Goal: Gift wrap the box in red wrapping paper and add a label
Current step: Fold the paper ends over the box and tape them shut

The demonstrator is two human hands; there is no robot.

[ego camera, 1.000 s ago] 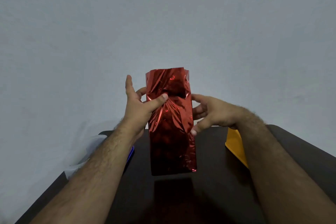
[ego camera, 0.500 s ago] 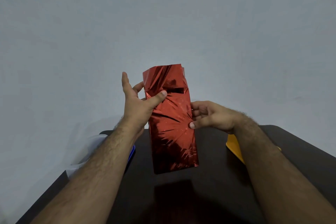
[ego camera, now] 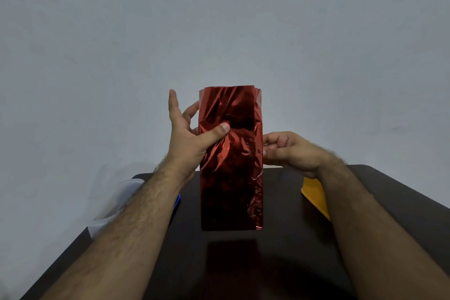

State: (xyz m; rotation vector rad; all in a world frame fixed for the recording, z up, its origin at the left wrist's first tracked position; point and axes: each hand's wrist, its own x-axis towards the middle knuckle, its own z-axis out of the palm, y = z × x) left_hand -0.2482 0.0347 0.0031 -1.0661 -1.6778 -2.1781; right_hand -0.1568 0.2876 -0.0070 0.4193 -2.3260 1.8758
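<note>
I see the box [ego camera: 231,158], already sheathed in shiny red wrapping paper [ego camera: 233,109], standing upright just above or on the dark surface [ego camera: 389,202], its bottom edge close over its own reflection; I cannot tell whether it touches. My left hand [ego camera: 190,139] holds it from the left side, thumb pressed across the front face and fingers behind, the index finger sticking straight up and free. My right hand [ego camera: 289,151] sits at the right edge with fingers curled; whether they pinch the foil seam or only touch it I cannot tell. I judge the box light and stiff underneath, but the foil skin is slick, crinkly and loose, extending past the top as an open sleeve. It should slide under fingertips and crease or tear readily, so I would take hold across the flat faces at mid-height, where the box backs the paper, not by the empty top collar.
</note>
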